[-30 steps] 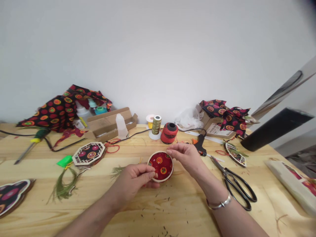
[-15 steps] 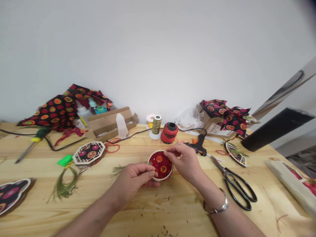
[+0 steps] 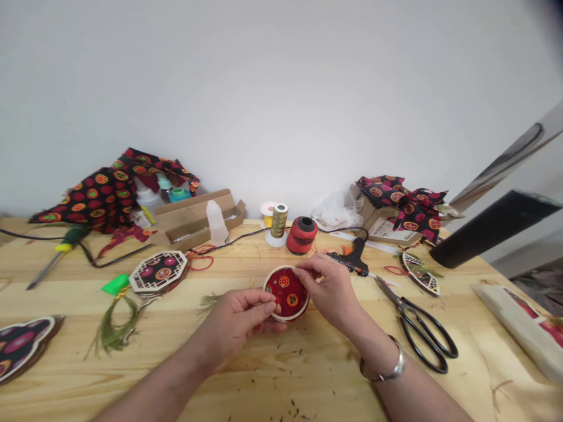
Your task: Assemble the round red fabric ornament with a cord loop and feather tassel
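A small round wooden hoop [image 3: 287, 293] covered in red patterned fabric sits at the middle of the wooden tabletop [image 3: 264, 375]. My left hand [image 3: 241, 313] grips its lower left side, with the fingertips on the fabric and rim. My right hand [image 3: 328, 290] pinches its upper right rim. A metal bangle [image 3: 382, 369] circles my right wrist. Just beyond the hoop stand a red thread spool [image 3: 301, 235] and an olive thread spool [image 3: 278, 225]. A black hot glue gun [image 3: 352, 262] lies near my right fingers.
Black-handled scissors [image 3: 417, 331] lie right of my right hand. To the left are a lattice-edged wooden ornament [image 3: 158, 272], a green tassel [image 3: 112, 331] and a screwdriver [image 3: 61, 258]. An open cardboard box [image 3: 197, 220] and crumpled patterned fabric [image 3: 109, 187] stand at the back.
My right hand has moved slightly left, further over the hoop's upper right rim. My left hand and the hoop stay nearly in place.
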Demonstrator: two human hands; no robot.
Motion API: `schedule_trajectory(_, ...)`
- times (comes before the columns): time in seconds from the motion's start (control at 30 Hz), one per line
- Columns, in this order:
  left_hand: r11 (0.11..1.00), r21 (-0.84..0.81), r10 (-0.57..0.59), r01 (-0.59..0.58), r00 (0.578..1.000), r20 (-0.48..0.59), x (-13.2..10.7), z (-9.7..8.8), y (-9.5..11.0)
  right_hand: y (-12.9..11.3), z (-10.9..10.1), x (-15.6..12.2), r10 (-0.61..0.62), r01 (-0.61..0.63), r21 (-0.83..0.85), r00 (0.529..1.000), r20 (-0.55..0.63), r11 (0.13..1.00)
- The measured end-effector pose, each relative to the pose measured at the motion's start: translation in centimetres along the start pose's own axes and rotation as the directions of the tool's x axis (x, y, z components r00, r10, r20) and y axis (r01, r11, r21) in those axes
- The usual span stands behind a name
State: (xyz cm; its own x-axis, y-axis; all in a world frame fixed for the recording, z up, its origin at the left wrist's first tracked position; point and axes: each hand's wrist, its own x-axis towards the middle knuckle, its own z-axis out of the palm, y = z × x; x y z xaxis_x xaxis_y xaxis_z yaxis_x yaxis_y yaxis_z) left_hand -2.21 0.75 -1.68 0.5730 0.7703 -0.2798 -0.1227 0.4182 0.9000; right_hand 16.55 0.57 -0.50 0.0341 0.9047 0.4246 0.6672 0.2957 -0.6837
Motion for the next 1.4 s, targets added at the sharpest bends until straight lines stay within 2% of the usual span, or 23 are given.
schedule_trajectory(0.27,0.999,-0.036,-0.006,0.005,1.000,-0.016,0.0,-0.1,-0.3,-0.1,-0.1,0.0,-0.018,0.018,-0.019,1.000,-0.017,1.000)
schedule_trajectory(0.7,1.000,0.007,0.025,-0.025,0.999,-0.045,0.1,0.1,0.0,0.2,0.1,0.2,0.028,-0.027,-0.035,0.998,0.050,0.999)
schedule_trajectory(0.9,1.000,-0.012,0.015,-0.015,0.999,-0.028,0.2,0.1,0.1,0.2,0.1,0.1,0.072,-0.071,-0.023,0.997,0.031,0.997)
schedule_trajectory(1.07,1.000,-0.013,0.017,-0.017,1.000,-0.027,0.2,0.0,0.1,0.1,-0.1,0.2,0.062,-0.063,-0.011,0.998,-0.019,0.998)
schedule_trajectory(1.13,1.000,-0.023,0.017,-0.018,0.999,-0.030,0.2,0.0,0.1,0.2,-0.4,0.3,0.113,-0.114,0.019,0.993,0.035,0.993)
schedule_trajectory(1.17,0.999,-0.028,0.019,-0.019,0.999,-0.030,0.2,0.0,0.1,0.2,-0.5,0.4,0.148,-0.155,0.059,0.983,0.106,0.986)
schedule_trajectory(1.23,0.999,-0.025,0.021,-0.022,0.999,-0.024,0.2,-0.1,0.0,0.3,-0.7,0.5,0.200,-0.264,0.196,0.934,0.295,0.945)
schedule_trajectory(1.3,1.000,-0.014,0.023,-0.023,1.000,-0.020,0.2,-0.2,-0.1,0.4,-0.9,0.7,0.200,-0.379,0.340,0.866,0.457,0.861)
schedule_trajectory(1.4,1.000,-0.007,0.026,-0.026,0.999,-0.021,0.2,-0.3,-0.2,0.4,-1.1,0.8,0.203,-0.480,0.441,0.817,0.540,0.758)
